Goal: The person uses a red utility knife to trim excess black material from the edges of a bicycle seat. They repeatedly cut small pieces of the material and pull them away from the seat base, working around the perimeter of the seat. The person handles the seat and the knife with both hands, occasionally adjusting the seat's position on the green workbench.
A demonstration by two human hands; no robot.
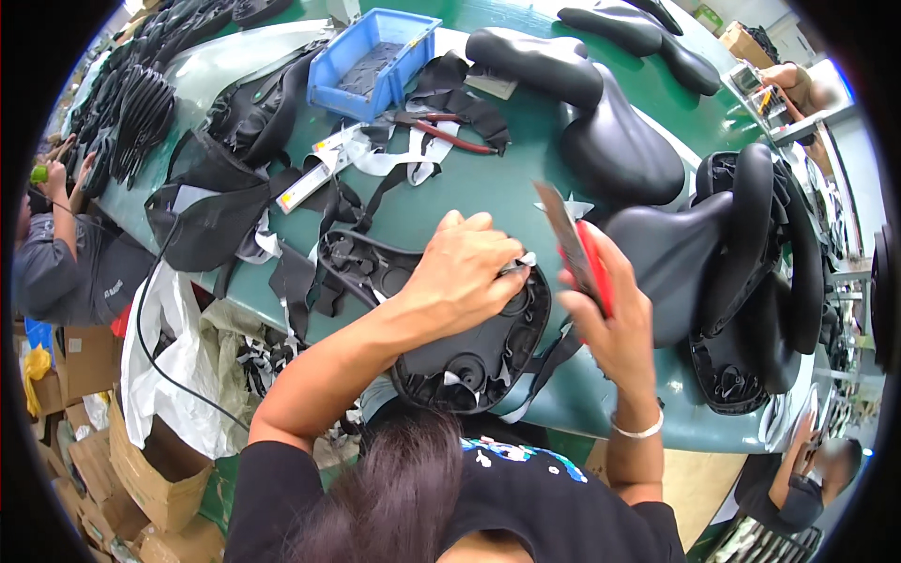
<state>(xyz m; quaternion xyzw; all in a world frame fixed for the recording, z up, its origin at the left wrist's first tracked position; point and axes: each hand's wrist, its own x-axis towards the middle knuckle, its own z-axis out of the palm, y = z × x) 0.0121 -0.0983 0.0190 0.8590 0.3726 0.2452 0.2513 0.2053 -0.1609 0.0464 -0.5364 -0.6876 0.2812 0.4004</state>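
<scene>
A black bicycle saddle (469,349) lies underside up at the table's near edge, its inner shell and rim showing. Over its upper part, my left hand (460,272) is closed, pinching a small pale scrap (527,260) at the rim. My right hand (615,314) is wrapped round a red-handled cutting tool (584,255), its broad metal blade pointing up and away. The tool is raised just right of the saddle and apart from it. Whether it has one blade or two is unclear. Dark strips (554,366) hang beside the saddle.
Finished black saddles (619,141) stand to the right and far right. Farther off are a blue bin (375,66), red-handled pliers (455,136), and black and white offcuts (413,159). A black cable (155,347) and cardboard boxes (160,469) are at left. Other people work at both sides.
</scene>
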